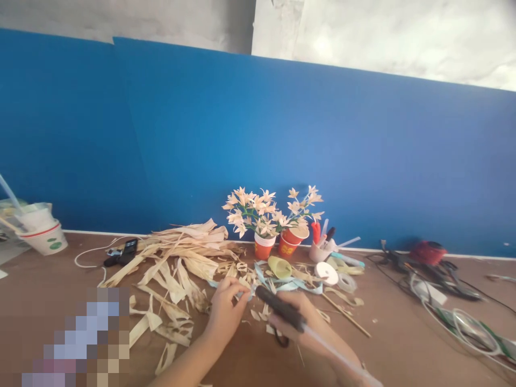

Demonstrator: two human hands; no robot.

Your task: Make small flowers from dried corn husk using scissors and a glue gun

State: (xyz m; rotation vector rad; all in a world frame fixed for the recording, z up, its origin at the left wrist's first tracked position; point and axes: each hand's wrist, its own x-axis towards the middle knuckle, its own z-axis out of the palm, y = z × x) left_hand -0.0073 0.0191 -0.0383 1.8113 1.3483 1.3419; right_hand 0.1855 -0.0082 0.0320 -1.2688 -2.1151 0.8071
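Note:
My right hand (pixel 304 317) is wrapped round a black hot glue gun (pixel 278 307). From its rear end a long whitish glue stick (pixel 336 352) runs back over my forearm. Close to the nozzle, my left hand (pixel 226 309) is closed with thumb and forefinger in a pinch; whatever lies between the fingertips is too small to make out. Pale dried husk pieces (pixel 177 282) spread beside and beyond my left hand. Just behind both hands lie a greenish roll (pixel 279 267) on its side and light blue strips (pixel 298 284).
Pale husk flowers (pixel 260 212) stand in red paper cups (pixel 264 249) by the blue partition (pixel 193 140). A pen cup (pixel 320 251), a white tape roll (pixel 326 273) and a thin stick (pixel 346 313) lie right. Cables (pixel 437 317) sprawl far right; a drink cup (pixel 44 238) stands far left.

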